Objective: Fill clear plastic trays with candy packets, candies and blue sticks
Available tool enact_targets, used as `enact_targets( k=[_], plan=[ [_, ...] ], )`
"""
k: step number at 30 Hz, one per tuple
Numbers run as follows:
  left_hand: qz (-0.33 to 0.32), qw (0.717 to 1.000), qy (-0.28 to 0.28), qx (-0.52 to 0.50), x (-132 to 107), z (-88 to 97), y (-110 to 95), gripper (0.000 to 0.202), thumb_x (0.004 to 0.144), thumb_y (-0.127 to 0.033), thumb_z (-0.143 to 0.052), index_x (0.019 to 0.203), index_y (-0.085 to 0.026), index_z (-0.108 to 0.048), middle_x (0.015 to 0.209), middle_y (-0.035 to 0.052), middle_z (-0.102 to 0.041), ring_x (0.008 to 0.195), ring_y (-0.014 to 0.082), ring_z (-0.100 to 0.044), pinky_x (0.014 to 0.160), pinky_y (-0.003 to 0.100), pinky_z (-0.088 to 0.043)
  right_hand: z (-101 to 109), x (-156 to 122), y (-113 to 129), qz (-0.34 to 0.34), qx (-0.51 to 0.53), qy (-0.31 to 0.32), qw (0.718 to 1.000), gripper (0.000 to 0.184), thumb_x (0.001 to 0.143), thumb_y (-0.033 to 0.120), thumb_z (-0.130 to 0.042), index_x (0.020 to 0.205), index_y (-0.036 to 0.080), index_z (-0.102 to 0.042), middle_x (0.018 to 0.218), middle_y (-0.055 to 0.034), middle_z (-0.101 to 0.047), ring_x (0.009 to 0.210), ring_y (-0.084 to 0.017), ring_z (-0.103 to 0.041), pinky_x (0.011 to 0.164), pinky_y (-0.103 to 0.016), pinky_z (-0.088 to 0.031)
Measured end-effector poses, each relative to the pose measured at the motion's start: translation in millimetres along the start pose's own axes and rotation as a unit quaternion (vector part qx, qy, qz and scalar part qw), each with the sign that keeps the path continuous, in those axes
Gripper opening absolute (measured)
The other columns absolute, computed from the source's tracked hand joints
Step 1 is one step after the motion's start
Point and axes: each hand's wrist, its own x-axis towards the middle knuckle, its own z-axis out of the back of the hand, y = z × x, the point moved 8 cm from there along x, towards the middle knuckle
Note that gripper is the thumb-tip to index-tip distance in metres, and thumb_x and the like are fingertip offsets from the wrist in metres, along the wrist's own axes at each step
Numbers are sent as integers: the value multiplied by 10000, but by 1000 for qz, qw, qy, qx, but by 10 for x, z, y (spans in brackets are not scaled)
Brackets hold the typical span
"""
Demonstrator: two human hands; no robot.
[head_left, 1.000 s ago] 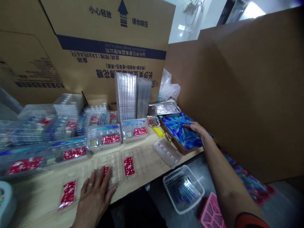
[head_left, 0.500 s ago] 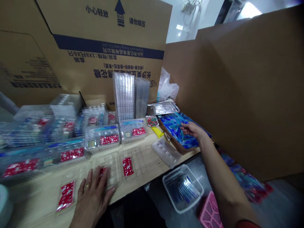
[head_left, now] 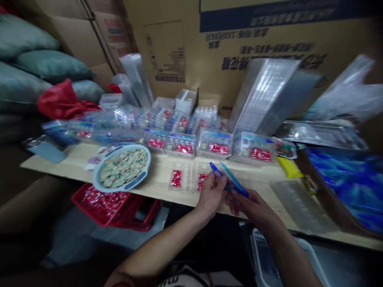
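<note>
My left hand and my right hand are close together above the table's front edge. Pinched in the left is a slim dark blue pen-like stick. Fingers of the right close on slim light and dark blue pen-like sticks; their exact number is unclear. Just behind the hands lies a red patterned packet in a clear plastic tray, partly covered by my left hand. Another red packet rests in a clear tray to its left.
Filled clear boxes line the table behind the trays. On the left a pale blue basin holds many small pieces, above a red crate of packets. A carton of blue items stands right, near tall stacked clear trays.
My right hand has come from the carton of blue items to the middle, now holding sticks. The left has risen from the trays to meet it. The view has turned left.
</note>
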Motion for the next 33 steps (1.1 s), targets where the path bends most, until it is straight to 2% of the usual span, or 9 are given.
enact_targets(
  k=[4,8,11,18,21,24,26,29,33],
  plan=[
    [-59,979,-100,169,50,745,-346,387,892,-435,-650,1152,-155,-588,789,10,-671,658,130,-613,622,227,-458,-68,98,-128,-18,6,-23,1000,638,717,682,-793,1082,168,-695,788,-77,-689,582,-176,-598,518,-296,-422],
    [-55,827,-173,532,68,1311,-777,416,863,-257,-675,1262,-167,-600,853,38,-695,776,189,-655,710,269,-443,-83,122,-122,-20,-37,-29,999,673,711,717,-771,1089,167,-691,737,-62,-674,551,-175,-593,501,-298,-421],
    [-18,748,-130,651,100,1336,-782,388,870,-231,-659,1249,-163,-612,967,100,-726,926,250,-689,785,306,-458,-188,146,-108,-23,-68,-13,997,693,699,755,-747,1064,168,-693,701,-47,-666,531,-173,-591,495,-300,-423],
    [27,694,-106,711,168,1108,-609,390,946,-317,-587,1268,-98,-607,1185,211,-656,1021,307,-682,838,362,-487,-291,184,-130,-16,-128,-11,992,650,735,739,-681,1050,170,-672,678,-23,-655,517,-163,-581,502,-290,-424],
    [-22,748,-114,653,111,1017,-674,293,989,-298,-476,1124,-141,-684,1110,151,-650,918,243,-681,782,327,-488,-216,194,-156,10,-208,-27,978,479,852,632,-573,993,183,-659,663,-22,-652,502,-166,-573,502,-291,-415],
    [-33,898,-27,439,37,793,-536,316,993,-389,-466,972,-175,-696,809,41,-638,682,153,-606,615,251,-450,-191,195,-103,68,-359,-81,927,251,916,404,-496,964,211,-648,690,-43,-673,555,-195,-599,554,-304,-418],
    [-3,961,2,278,-3,651,-387,359,926,-523,-573,902,-175,-658,657,-18,-571,547,114,-508,511,221,-390,-256,174,-44,94,-464,-124,872,222,887,254,-503,1054,217,-646,787,-76,-712,671,-234,-651,617,-317,-432],
    [20,990,-38,131,-6,557,-253,457,738,-586,-772,790,-170,-590,617,-49,-547,530,85,-494,512,198,-404,-379,133,-8,77,-560,-155,810,352,853,145,-517,1185,207,-616,909,-120,-733,795,-269,-686,664,-321,-435],
    [31,995,-77,48,83,543,-286,511,633,-546,-861,861,-149,-633,736,-10,-650,625,100,-596,594,210,-487,-234,76,42,31,-602,-183,777,351,899,141,-476,1228,178,-592,885,-135,-724,755,-257,-684,643,-309,-406]
  ],
)
